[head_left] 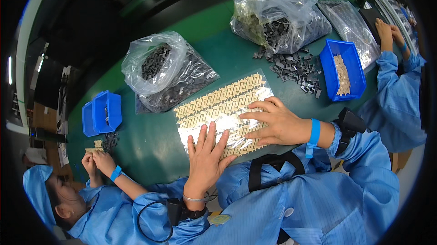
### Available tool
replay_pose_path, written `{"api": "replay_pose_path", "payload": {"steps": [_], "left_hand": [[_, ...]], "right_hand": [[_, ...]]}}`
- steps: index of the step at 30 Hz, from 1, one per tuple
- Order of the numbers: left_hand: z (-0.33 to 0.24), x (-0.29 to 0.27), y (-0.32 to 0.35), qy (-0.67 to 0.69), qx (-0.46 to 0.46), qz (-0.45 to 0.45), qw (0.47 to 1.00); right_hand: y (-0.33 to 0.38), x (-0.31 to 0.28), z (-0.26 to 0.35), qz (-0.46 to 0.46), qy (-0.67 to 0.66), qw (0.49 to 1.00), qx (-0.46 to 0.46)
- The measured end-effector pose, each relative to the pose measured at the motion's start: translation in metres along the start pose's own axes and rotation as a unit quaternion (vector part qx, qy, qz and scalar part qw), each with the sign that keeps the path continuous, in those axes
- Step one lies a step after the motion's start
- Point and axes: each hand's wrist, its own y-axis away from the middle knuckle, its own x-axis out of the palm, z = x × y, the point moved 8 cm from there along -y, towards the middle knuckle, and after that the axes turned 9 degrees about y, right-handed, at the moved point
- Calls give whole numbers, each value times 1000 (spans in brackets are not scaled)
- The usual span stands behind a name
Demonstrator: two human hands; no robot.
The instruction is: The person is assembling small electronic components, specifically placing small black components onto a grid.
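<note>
A clear plastic sheet or bag (268,81) lies on the green table in front of me, with rows of small tan pieces (218,99) in a zigzag pattern under or in it. My left hand (205,160) rests on its near edge, fingers spread and pointing away from me. From the right, my right hand (280,122) lies across the sheet with its fingers apart. Neither hand grips anything. Glare on the plastic and my hands hide part of the rows.
Beyond the sheet stand two open clear bags (182,79) (298,31) of small black parts. Loose black parts (296,72) spill near a blue bin (357,74) holding tan pieces. Blue bins (109,110) stand at left. Co-workers' hands (102,162) (387,33) work on both sides.
</note>
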Motion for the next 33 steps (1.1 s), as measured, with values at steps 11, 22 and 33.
{"api": "replay_pose_path", "payload": {"steps": [11,22,33], "left_hand": [[0,-13,-3,-4,50,-80,996],[-5,-13,-6,-3,56,-87,995],[-25,4,-14,25,121,-67,990]], "right_hand": [[-7,3,-4,-28,-9,1000,-5],[-3,4,-3,-39,-19,999,-19],[-3,7,-1,-51,-20,998,-40]]}}
